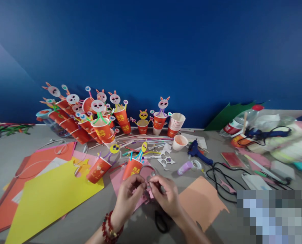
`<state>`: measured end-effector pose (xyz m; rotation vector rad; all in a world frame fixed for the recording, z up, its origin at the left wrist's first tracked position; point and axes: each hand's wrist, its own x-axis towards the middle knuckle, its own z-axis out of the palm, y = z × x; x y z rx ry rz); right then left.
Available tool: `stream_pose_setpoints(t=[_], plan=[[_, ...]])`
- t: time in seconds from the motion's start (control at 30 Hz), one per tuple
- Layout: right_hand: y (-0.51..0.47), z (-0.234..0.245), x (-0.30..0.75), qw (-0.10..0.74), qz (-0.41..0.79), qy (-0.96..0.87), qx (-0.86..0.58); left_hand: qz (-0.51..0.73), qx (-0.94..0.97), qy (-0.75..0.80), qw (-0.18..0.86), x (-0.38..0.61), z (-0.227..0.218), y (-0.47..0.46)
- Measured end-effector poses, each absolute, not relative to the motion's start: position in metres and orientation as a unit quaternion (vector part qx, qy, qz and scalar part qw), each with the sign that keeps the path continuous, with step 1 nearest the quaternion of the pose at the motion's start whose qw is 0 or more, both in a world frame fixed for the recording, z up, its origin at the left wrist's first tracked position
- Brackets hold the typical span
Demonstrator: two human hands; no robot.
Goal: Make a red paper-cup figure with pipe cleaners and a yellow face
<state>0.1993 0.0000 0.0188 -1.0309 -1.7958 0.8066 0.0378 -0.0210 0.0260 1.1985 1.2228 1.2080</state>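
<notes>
My left hand [131,196], with red beads at the wrist, and my right hand [167,195] meet near the table's front, fingertips pinched close together. Whatever small thing lies between them is hidden. Just behind my left hand leans a red paper cup [132,168] with blue pipe cleaners and a yellow paper face [144,146]. Farther left another red cup [98,171] tilts, also with a yellow face [114,148]. Below my hands lies pink paper [117,179] with small scraps. A black scissors handle [161,222] shows beneath my right hand.
Yellow card [54,193] covers the left side. Several cups with rabbit faces [98,105] stand at the back, by stacked cups [175,123]. A blue glue gun [199,152], its black cable, orange paper [202,201] and a plastic bottle [239,122] are on the right.
</notes>
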Motion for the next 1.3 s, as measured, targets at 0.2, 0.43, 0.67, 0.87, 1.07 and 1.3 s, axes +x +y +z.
stream_pose_setpoints(t=[0.2,0.43,0.67,0.87,1.07,1.3], plan=[[-0.001,0.022,0.2,0.431,0.281,-0.756,-0.405,0.489,0.508,0.511,0.491,0.037,0.024,-0.021],[-0.002,0.021,0.2,0.417,0.256,-0.776,-0.397,0.483,0.565,0.52,0.421,0.037,0.032,-0.023],[0.0,0.016,0.201,0.435,0.285,-0.741,-0.426,0.474,0.555,0.526,0.436,0.036,0.029,-0.022],[0.011,0.013,0.213,0.451,0.293,-0.687,-0.489,0.515,0.44,0.499,0.541,0.034,0.022,-0.02],[0.029,0.009,0.229,0.395,0.286,-0.688,-0.538,0.515,0.431,0.495,0.551,0.033,0.023,-0.02],[0.03,0.01,0.226,0.435,0.519,-0.565,-0.472,0.52,0.434,0.484,0.554,0.033,0.019,-0.02]])
